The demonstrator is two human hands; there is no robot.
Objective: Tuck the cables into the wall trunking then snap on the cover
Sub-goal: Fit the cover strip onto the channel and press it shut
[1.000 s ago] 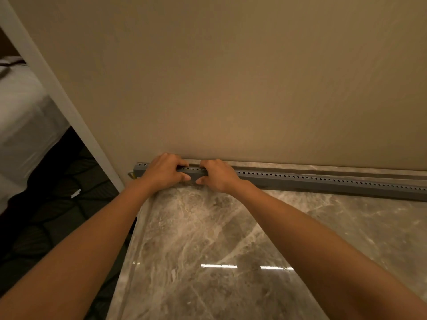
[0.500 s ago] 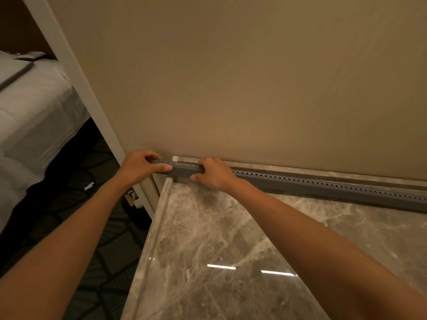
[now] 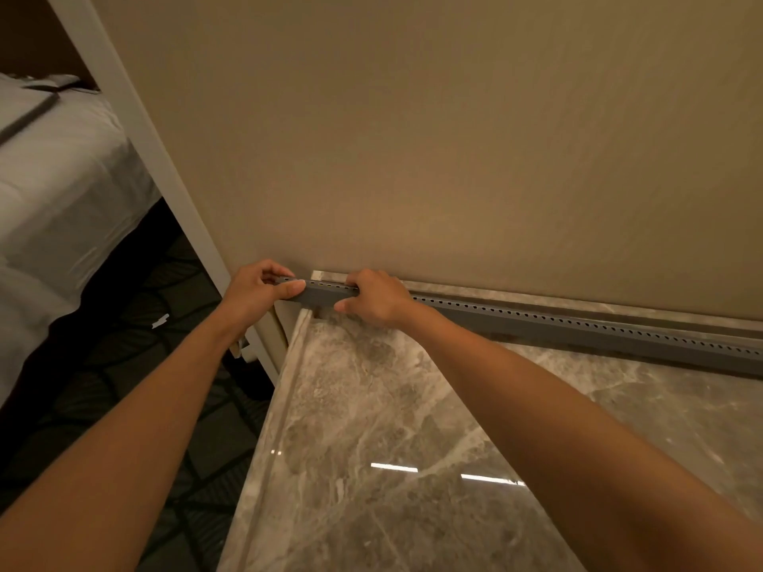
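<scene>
A long grey trunking (image 3: 578,330) with a row of small holes along its top edge runs along the foot of the beige wall, on the back of a marble surface (image 3: 413,447). My left hand (image 3: 254,293) pinches its left end, thumb in front and fingers on top. My right hand (image 3: 375,299) grips the trunking just to the right, fingers over the top and thumb under the front. The short stretch between my hands shows a plain grey face. No cables are visible.
A white door frame (image 3: 136,130) slants down on the left of the wall. Beyond it is a bed with white sheets (image 3: 53,175) and dark patterned carpet (image 3: 124,365). The marble surface's left edge (image 3: 264,447) drops to the carpet.
My left hand has slid left to the very end of the trunking, so my hands are now apart. The view has shifted left, showing more bed and carpet.
</scene>
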